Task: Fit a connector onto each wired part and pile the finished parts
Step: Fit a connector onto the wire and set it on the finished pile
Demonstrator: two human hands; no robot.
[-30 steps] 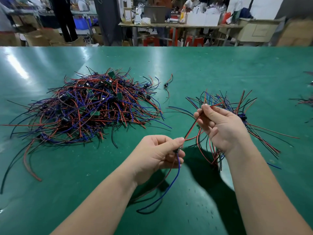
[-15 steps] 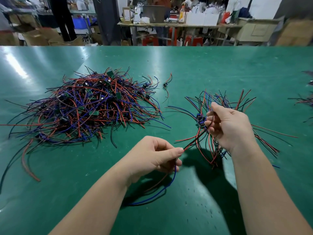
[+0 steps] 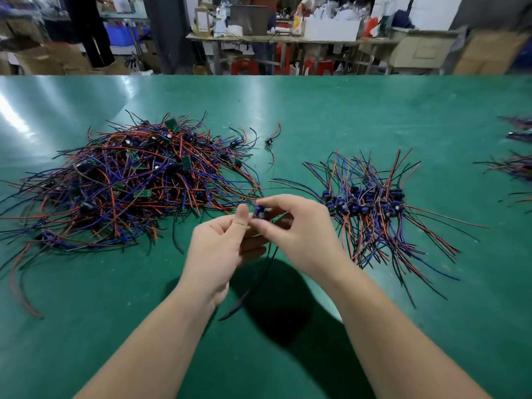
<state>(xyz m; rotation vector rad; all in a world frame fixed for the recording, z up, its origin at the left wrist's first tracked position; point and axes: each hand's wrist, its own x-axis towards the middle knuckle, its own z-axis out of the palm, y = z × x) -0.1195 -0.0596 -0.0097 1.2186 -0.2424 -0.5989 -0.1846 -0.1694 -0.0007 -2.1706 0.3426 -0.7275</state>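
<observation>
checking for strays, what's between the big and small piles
Head view: one stray part on bare table; nearer, left hand and right hand hold a second part.

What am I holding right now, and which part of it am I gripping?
One wired part, pinched at its small blue body between the fingertips of the left hand and right hand. Its wires hang free below.

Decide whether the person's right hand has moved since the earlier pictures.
Yes. The right hand has moved left, off the smaller wire pile it was over, to meet the left hand at a small blue part.
</observation>
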